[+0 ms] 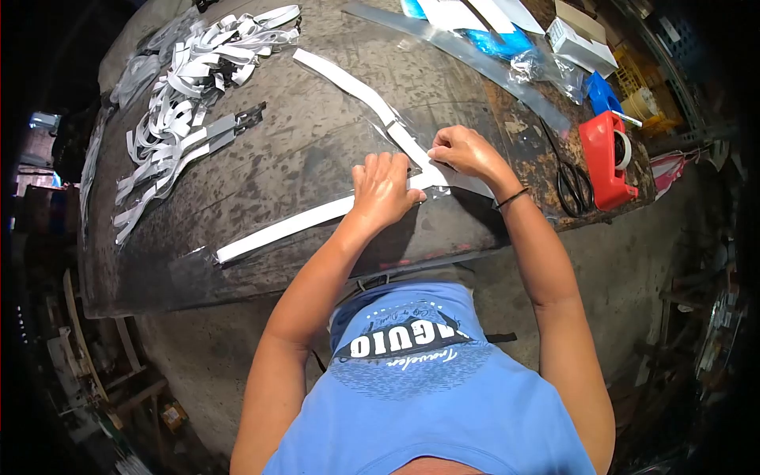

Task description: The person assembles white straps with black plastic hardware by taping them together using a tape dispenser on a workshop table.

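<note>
Two long white straps, one running toward the lower left [289,227] and one toward the far side [348,82], meet at an angle on the dark tabletop. Clear plastic shows along their edges. My left hand [380,190] bends its fingers over the lower strap near the joint and holds it down, thumb to the right. Just right of the joint, my right hand [471,152] is closed in a pinch at the strap's edge; what lies between its fingertips is too small to make out. A dark band crosses the far strap midway.
A tangled heap of white and grey straps [178,119] lies at the left. To the right are black scissors [573,188], a red tape dispenser [608,162], a small white box [580,43] and plastic packaging [546,70]. A long translucent strip [467,59] crosses the back.
</note>
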Demonstrator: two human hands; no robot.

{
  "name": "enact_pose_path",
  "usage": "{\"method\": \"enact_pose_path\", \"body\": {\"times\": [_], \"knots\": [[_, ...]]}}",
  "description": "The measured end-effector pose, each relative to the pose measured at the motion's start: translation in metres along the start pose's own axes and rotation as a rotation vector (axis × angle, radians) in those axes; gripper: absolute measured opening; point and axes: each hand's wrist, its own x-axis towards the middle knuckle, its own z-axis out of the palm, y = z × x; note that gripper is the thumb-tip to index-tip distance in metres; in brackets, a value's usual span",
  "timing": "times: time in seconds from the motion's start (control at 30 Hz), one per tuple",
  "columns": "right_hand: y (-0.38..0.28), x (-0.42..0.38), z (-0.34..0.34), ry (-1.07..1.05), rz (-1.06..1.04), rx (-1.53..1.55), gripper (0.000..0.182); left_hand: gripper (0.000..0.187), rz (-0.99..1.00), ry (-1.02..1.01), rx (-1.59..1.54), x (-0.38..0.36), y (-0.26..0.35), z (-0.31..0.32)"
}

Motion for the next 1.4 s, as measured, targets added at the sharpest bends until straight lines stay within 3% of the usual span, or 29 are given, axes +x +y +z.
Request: {"method": "enact_pose_path", "body": {"times": [0.4,0.57,0.73,0.87,1.1,1.2,1.4], "knots": [[-0.001,-0.009,-0.008,-0.104,-0.007,0.348,0.020,0.033,-0.097,-0.297,-0.068,0.024,-0.005,-0.019],[0.001,-0.010,-0.004,-0.086,-0.027,0.391,0.021,0.029,-0.070,-0.274,-0.091,0.025,-0.007,-0.018],[-0.009,-0.020,0.019,0.324,-0.050,0.101,0.029,0.027,-0.088,-0.282,-0.148,0.033,-0.008,-0.016],[-0.007,-0.024,0.035,0.480,-0.142,0.106,0.024,0.028,-0.133,-0.286,-0.241,0.033,-0.004,-0.015],[-0.008,-0.024,0.031,0.416,-0.091,0.240,0.022,0.031,-0.109,-0.286,-0.327,0.028,-0.001,-0.017],[-0.002,-0.020,0.032,0.425,-0.084,0.252,0.026,0.032,-0.124,-0.317,-0.388,0.028,0.001,-0.017],[0.005,-0.009,0.013,0.217,0.048,0.410,0.042,0.032,-0.122,-0.276,-0.390,0.026,-0.001,-0.011]]}}
